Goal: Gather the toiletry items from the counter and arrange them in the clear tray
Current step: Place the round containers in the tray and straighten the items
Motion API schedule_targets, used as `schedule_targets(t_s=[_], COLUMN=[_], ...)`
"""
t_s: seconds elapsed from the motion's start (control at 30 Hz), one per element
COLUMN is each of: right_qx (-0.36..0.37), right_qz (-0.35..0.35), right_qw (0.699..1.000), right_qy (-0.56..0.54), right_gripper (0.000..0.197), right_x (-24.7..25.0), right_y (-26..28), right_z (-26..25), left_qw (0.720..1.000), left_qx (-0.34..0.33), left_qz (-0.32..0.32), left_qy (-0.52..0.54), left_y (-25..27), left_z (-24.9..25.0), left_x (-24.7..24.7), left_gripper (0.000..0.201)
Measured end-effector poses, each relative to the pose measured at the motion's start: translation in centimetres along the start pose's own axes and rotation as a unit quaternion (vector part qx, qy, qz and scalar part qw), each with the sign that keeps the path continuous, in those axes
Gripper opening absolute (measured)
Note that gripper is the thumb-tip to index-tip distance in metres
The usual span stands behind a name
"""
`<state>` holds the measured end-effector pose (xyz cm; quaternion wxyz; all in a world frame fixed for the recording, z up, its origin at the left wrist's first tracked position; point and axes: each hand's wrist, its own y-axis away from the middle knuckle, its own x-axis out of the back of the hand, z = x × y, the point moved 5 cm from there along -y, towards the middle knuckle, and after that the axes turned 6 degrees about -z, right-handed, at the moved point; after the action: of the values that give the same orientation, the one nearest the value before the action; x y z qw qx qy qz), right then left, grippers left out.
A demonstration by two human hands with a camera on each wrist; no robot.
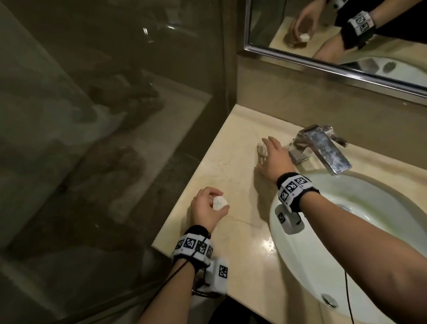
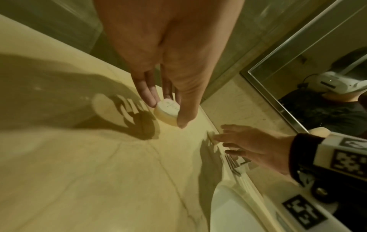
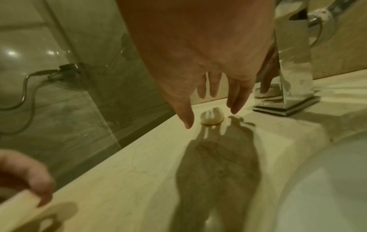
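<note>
My left hand (image 1: 214,201) pinches a round white soap (image 1: 220,204) between thumb and fingers, just above the beige counter (image 1: 230,176) near its front left edge. The left wrist view shows the thumb and fingertips (image 2: 151,100) around that soap (image 2: 167,111). A second small white round piece (image 1: 261,149) sits on the counter beside the tap. My right hand (image 1: 265,155) hovers over it with straight, spread fingers. In the right wrist view the piece (image 3: 212,117) lies between the thumb and fingertips (image 3: 235,108), untouched. The clear tray is in none of the views.
A chrome tap (image 1: 322,146) stands right of my right hand, at the back of the white basin (image 1: 373,223). A glass shower wall (image 1: 96,122) borders the counter on the left. A mirror (image 1: 349,13) hangs above the back wall.
</note>
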<state>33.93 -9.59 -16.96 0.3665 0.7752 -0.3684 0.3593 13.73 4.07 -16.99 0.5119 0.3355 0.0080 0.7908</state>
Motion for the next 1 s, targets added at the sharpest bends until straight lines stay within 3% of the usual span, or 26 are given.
schedule_targets(t_s=[0.1, 0.2, 0.27, 0.5, 0.77, 1.0], right_qx=[-0.002, 0.022, 0.030, 0.062, 0.033, -0.053], right_qz=[-0.055, -0.016, 0.022, 0.056, 0.062, 0.166], right_qw=[0.996, 0.997, 0.998, 0.991, 0.980, 0.962], right_qy=[0.066, 0.067, 0.047, -0.101, -0.185, -0.209], right_gripper=[0.073, 0.053, 0.041, 0.032, 0.039, 0.034], right_x=[-0.9, -1.0, -1.1, -0.7, 3.0, 9.8], right_y=[-0.8, -0.2, 0.9, 6.0, 13.4, 22.9], right_z=[0.2, 0.6, 1.0, 3.3, 9.6, 21.2], left_qw=[1.000, 0.999, 0.999, 0.999, 0.987, 0.961], left_qx=[-0.016, -0.019, -0.022, -0.028, -0.096, -0.164], left_qz=[0.010, 0.017, 0.015, -0.031, -0.129, -0.223], left_qy=[0.013, 0.027, 0.037, 0.014, -0.028, -0.008], left_y=[-0.7, -1.1, -1.1, -0.8, 1.5, 7.0], left_z=[0.9, 1.3, 1.5, 3.4, 9.5, 17.6], left_x=[0.3, 0.4, 0.3, -2.4, -10.6, -22.5], left_gripper=[0.031, 0.026, 0.025, 0.032, 0.031, 0.037])
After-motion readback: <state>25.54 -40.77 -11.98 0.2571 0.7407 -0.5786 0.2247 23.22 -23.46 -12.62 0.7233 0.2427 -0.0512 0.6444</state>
